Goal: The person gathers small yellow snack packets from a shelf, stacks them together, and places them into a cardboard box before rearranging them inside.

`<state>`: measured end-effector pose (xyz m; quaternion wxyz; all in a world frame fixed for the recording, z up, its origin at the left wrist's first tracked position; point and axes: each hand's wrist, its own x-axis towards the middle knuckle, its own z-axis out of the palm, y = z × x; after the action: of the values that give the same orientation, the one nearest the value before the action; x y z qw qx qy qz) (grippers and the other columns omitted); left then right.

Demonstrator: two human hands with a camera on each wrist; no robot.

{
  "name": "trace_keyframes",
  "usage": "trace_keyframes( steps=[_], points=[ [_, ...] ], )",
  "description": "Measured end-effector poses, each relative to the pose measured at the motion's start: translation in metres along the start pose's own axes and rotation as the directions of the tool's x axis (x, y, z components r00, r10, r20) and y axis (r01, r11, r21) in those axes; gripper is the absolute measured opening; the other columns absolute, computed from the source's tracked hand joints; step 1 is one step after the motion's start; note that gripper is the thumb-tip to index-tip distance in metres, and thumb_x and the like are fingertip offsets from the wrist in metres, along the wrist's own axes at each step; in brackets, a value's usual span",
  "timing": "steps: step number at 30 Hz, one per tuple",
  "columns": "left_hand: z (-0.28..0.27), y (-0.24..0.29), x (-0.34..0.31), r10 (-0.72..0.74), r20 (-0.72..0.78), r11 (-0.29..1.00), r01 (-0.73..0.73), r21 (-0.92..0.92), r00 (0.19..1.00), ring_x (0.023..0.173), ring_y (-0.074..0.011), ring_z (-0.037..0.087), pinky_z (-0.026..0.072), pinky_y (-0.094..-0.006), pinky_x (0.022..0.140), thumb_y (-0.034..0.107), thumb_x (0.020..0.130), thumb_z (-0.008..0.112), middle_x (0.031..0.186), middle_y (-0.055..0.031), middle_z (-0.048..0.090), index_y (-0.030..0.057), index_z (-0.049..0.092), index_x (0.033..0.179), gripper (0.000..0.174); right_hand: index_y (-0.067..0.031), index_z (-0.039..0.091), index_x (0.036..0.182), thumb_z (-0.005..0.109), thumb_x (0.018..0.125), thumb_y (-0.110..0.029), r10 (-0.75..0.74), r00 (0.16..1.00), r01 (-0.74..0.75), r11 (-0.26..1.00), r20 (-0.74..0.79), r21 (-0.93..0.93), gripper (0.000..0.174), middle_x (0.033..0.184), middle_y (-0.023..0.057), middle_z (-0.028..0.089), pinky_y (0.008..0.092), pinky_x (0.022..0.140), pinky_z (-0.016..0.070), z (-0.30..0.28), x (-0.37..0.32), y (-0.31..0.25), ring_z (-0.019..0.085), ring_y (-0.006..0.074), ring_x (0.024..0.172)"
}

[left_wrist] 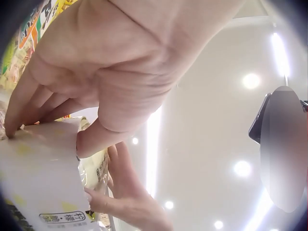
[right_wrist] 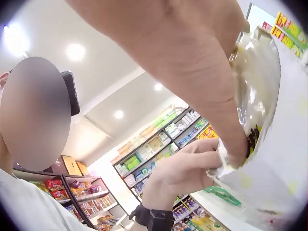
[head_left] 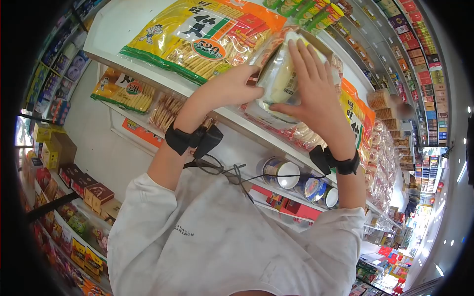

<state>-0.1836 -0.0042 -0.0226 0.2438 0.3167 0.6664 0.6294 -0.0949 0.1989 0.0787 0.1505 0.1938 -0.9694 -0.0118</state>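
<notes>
A white carton with pale yellow marks and a small printed label is held above a shelf of snack bags. Clear-wrapped, pale packets show at its open side in the head view. My left hand grips the carton's left edge, thumb on one side and fingers on the other. Across the packets lies my right hand, its fingers long and spread, its thumb down at the wrapper near the carton's rim. The shiny wrapper bulges beside the white carton wall in the right wrist view.
A large yellow bag of rice-cracker sticks lies on the white shelf, with an orange bag at the right. Below stand round tins. Packed store shelves line both sides. A cable crosses my shirt.
</notes>
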Motion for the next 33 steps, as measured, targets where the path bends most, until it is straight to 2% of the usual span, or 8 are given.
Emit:
trace_keyframes(
  steps=[4, 11, 17, 21, 25, 28, 31, 33],
  points=[
    [-0.006, 0.017, -0.01, -0.139, 0.09, 0.99, 0.141, -0.019, 0.986, 0.105, -0.0158, 0.069, 0.0585, -0.0298, 0.082, 0.021, 0.101, 0.069, 0.121, -0.0117, 0.07, -0.0066, 0.055, 0.141, 0.051, -0.0127, 0.027, 0.168, 0.095, 0.066, -0.049, 0.022, 0.999, -0.022, 1.0, -0.049, 0.001, 0.128, 0.166, 0.0205, 0.037, 0.0624, 0.123, 0.0294, 0.011, -0.009, -0.002, 0.036, 0.0389, 0.154],
    [0.001, 0.02, -0.01, -0.01, 0.076, 0.996, 0.004, 0.084, 0.997, 0.114, -0.0176, 0.067, 0.0593, -0.0315, 0.087, 0.022, 0.099, 0.075, 0.133, -0.0151, 0.065, -0.0058, 0.045, 0.152, 0.067, -0.0127, 0.026, 0.168, 0.093, 0.068, -0.051, 0.037, 0.993, -0.032, 0.999, -0.109, 0.044, 0.126, 0.167, 0.0195, 0.035, 0.0618, 0.123, 0.029, 0.011, -0.017, -0.005, 0.034, 0.0385, 0.154],
    [0.004, 0.038, -0.002, -0.145, 0.039, 0.957, 0.13, 0.26, 0.989, 0.093, -0.0187, 0.072, 0.0607, -0.0325, 0.074, 0.021, 0.095, 0.078, 0.117, -0.0156, 0.07, -0.0061, 0.054, 0.141, 0.059, -0.0022, 0.031, 0.163, 0.089, 0.081, -0.048, 0.093, 0.983, -0.025, 0.923, -0.157, 0.385, 0.111, 0.16, 0.0271, 0.042, 0.05, 0.122, 0.0362, -0.021, -0.016, 0.013, 0.042, 0.0445, 0.147],
    [0.006, 0.036, 0.003, -0.1, 0.007, 0.912, 0.089, 0.4, 0.995, 0.076, -0.0199, 0.072, 0.0602, -0.0338, 0.067, 0.019, 0.093, 0.077, 0.098, -0.0162, 0.073, -0.0068, 0.059, 0.132, 0.05, 0.0023, 0.051, 0.149, 0.082, 0.089, -0.048, 0.189, 0.957, -0.111, 0.94, -0.219, 0.323, 0.084, 0.141, 0.029, 0.059, 0.0492, 0.114, 0.0446, -0.016, 0.003, 0.036, 0.053, 0.0443, 0.136],
    [0.013, 0.033, 0.003, -0.039, -0.019, 0.919, 0.043, 0.391, 0.999, 0.06, -0.0281, 0.073, 0.0574, -0.0392, 0.055, 0.024, 0.093, 0.076, 0.078, -0.0207, 0.07, -0.0118, 0.058, 0.104, 0.042, 0.0035, 0.063, 0.134, 0.077, 0.088, -0.059, 0.205, 0.959, -0.189, 0.977, -0.197, 0.096, 0.079, 0.12, 0.026, 0.068, 0.049, 0.1, 0.0498, -0.011, 0.022, 0.042, 0.06, 0.0427, 0.114],
    [0.015, 0.032, 0.001, 0.002, -0.039, 0.92, 0.013, 0.391, 0.999, 0.055, -0.0285, 0.071, 0.0565, -0.0403, 0.053, 0.024, 0.093, 0.076, 0.077, -0.0205, 0.071, -0.0124, 0.059, 0.106, 0.042, 0.004, 0.068, 0.128, 0.075, 0.085, -0.068, 0.174, 0.959, -0.177, 0.984, -0.225, 0.007, 0.084, 0.11, 0.0241, 0.07, 0.0483, 0.095, 0.0504, -0.011, 0.031, 0.038, 0.06, 0.041, 0.105],
    [0.015, 0.051, -0.006, -0.214, -0.017, 0.901, 0.204, 0.383, 0.977, 0.082, -0.0295, 0.076, 0.0628, -0.0404, 0.073, 0.019, 0.092, 0.078, 0.104, -0.022, 0.073, -0.0095, 0.053, 0.138, 0.06, 0.0043, 0.068, 0.127, 0.075, 0.081, -0.072, 0.155, 0.963, -0.167, 0.985, -0.221, -0.035, 0.09, 0.108, 0.0234, 0.07, 0.0482, 0.095, 0.0499, -0.011, 0.034, 0.034, 0.06, 0.0406, 0.105],
    [0.033, 0.043, -0.018, 0.249, -0.301, 0.778, -0.005, 0.628, 0.921, 0.113, -0.0372, 0.067, 0.0571, -0.0448, 0.094, 0.019, 0.091, 0.078, 0.127, -0.0284, 0.064, -0.0098, 0.045, 0.146, 0.07, 0.0045, 0.068, 0.128, 0.075, 0.08, -0.074, 0.161, 0.96, -0.174, 0.984, -0.23, -0.034, 0.092, 0.108, 0.0235, 0.069, 0.0487, 0.095, 0.0495, -0.012, 0.034, 0.034, 0.06, 0.0406, 0.106]
  ],
)
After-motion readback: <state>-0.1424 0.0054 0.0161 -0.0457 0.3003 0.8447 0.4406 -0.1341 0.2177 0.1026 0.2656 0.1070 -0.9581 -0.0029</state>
